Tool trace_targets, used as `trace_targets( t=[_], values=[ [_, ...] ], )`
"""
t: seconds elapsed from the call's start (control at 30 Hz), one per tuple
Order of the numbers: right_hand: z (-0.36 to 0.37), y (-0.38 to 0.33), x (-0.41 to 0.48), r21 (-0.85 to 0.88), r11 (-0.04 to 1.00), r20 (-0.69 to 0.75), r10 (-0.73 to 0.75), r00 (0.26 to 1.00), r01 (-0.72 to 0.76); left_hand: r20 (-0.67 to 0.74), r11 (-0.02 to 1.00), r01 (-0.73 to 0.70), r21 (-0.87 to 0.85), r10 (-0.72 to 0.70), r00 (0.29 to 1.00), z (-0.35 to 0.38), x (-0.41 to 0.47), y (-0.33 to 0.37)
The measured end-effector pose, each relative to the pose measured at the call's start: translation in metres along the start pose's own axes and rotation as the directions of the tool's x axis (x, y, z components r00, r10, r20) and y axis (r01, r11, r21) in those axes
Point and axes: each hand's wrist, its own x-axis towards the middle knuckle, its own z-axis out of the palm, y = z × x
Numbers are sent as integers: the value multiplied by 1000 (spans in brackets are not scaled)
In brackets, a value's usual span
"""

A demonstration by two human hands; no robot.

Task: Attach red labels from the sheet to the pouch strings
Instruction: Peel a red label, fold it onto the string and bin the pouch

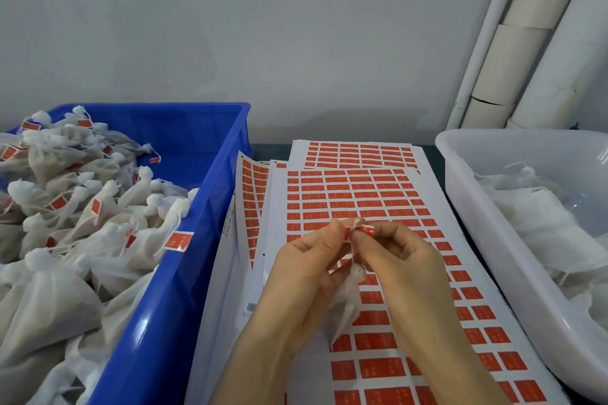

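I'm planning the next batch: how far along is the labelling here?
Done: the blue crate is heaped with labelled pouches. In hand: the left hand and right hand pinch a red label on the string of one pouch hanging below. Left: the white tub holds plain pouches, no labels visible, and the top sheet has many labels.

The left hand point(306, 260) and right hand point(404, 260) pinch one red label point(366, 229) against a pouch string point(352, 251).
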Motion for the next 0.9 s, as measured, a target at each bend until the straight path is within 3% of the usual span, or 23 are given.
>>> trace_targets(
  t=[0.33, 0.5, 0.7, 0.9],
  values=[
    [-6, 2, 5, -139, 990, 54, -29, 998, 36, -132, 985, -106, 139, 124, 983, 0, 0, -7],
    [-11, -8, 6, -213, 975, 44, -50, 998, 58, -208, 945, -153, 290, 218, 953, 2, 2, -8],
    [-21, -14, 6, -207, 978, 84, -6, 996, 24, -194, 907, -206, 368, 291, 937, 5, 0, -9],
    [-22, -17, 5, -235, 964, 161, -91, 983, 128, -176, 893, -227, 388, 314, 933, 6, 1, -11]
  ],
)
